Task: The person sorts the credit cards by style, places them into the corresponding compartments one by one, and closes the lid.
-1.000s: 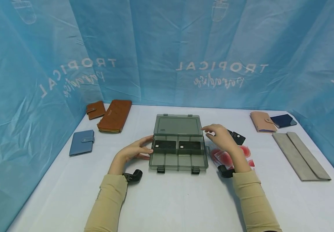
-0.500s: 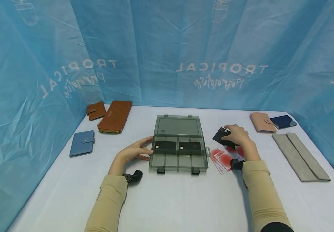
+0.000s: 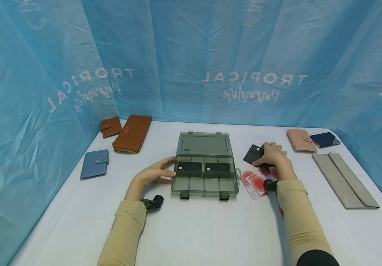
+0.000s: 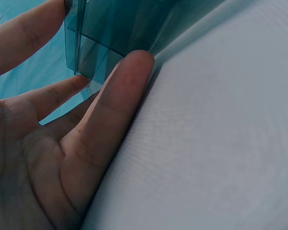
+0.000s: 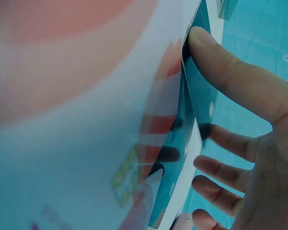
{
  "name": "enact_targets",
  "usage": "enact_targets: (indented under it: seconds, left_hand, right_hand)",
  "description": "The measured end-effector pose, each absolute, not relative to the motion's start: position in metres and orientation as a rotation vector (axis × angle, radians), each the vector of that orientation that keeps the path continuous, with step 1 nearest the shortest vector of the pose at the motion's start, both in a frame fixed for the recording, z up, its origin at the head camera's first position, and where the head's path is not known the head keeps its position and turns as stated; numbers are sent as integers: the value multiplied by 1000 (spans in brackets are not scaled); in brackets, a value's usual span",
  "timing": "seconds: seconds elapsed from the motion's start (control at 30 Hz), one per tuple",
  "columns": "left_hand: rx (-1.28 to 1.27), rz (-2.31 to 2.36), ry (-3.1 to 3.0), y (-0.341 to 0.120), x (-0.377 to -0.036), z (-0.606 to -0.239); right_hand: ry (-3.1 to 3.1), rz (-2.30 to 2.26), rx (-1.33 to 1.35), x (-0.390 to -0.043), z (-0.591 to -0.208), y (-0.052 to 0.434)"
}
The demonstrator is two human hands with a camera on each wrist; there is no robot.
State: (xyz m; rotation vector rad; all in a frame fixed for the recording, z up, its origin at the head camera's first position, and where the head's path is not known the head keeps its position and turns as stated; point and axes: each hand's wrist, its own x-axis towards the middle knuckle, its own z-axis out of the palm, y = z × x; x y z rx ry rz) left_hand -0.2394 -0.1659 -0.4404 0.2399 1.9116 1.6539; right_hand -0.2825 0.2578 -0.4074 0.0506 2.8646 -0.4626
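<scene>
A translucent grey-green compartment box (image 3: 213, 186) lies with its lid (image 3: 205, 145) folded back. Two black chip cards show inside, a left card (image 3: 189, 168) and a right card (image 3: 219, 168). My left hand (image 3: 155, 171) rests against the box's left side, fingers extended, its fingertips touching the wall (image 4: 101, 52). To the right of the box, my right hand (image 3: 272, 154) pinches a black card (image 3: 252, 153) between thumb and fingers. Red-and-white cards (image 3: 254, 184) lie spread under and before it; one chip card (image 5: 86, 139) looms close in the right wrist view.
At left lie a blue wallet (image 3: 94, 165), a small brown wallet (image 3: 110, 127) and a long brown zip wallet (image 3: 133, 134). On the right are a pink wallet (image 3: 301, 140), a dark phone-like slab (image 3: 325, 140) and a grey flap sleeve (image 3: 345, 181). A blue curtain (image 3: 191, 66) surrounds the table.
My right hand has moved from the box's right edge rightward onto the black cards and taken hold of one. Over the last half second it has barely moved. My left hand stays put.
</scene>
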Motion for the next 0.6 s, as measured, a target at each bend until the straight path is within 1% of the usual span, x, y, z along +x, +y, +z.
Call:
enact_targets:
  seconds: [0.23, 0.5, 0.6]
  left_hand:
    - [238, 1655, 1911, -166, -240, -439]
    - [251, 1651, 1917, -167, -239, -440]
    - [250, 1651, 1915, -166, -239, -439]
  right_hand:
    - [2904, -603, 19, -285, -410, 255]
    - [2741, -1067, -130, -286, -413, 252]
    - [2696, -1161, -144, -285, -410, 250]
